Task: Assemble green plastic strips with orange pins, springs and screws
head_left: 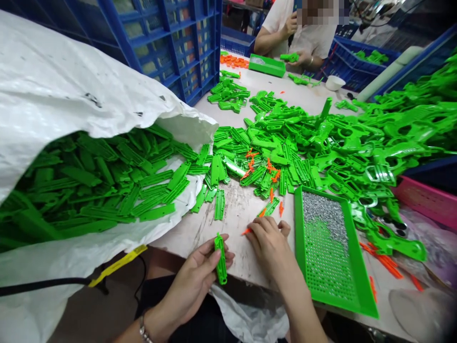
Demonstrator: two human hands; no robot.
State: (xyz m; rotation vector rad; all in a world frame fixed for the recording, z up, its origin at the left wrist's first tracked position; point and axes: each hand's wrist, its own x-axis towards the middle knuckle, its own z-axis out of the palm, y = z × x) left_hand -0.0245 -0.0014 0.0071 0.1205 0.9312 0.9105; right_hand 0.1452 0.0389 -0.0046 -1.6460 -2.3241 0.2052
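Well, pale scuffed plank-like tabletop [237, 205]: runs out close to the work; could lose a fumbled piece over the near edge.
White woven-plastic sack [71, 85]: gapes toward the tabletop, packed with slotted green plastic strips [124, 190]; could slump and spill if tugged.
Heap of glossy green pistol-shaped plastic shells [385, 138]: crowds the right side, down to the tray; could slide into it if disturbed.
Shallow rectangular green plastic tray [360, 267]: sits just beside the right forearm [302, 300]; could shift or tip if bumped by it.
Bare left hand [194, 274]: clamped, thumb against fingers, on a strip; could drop it through a loose pinch.
Bare right hand [269, 245]: bent low, fingertips close together at the tabletop; cannot tell how firmly pinched; could flick a piece away.
Narrow slotted green plastic strip [220, 262]: held in the left hand, at the near edge; could twist if gripped off-centre.
Small slender orange plastic piece [246, 231]: pokes out at the right fingertips, mostly hidden; could get mixed with similar orange pieces [274, 174] strewn beyond.
Tiny silvery metal bits [323, 209]: banked in the tray's far end; could scatter if jolted.
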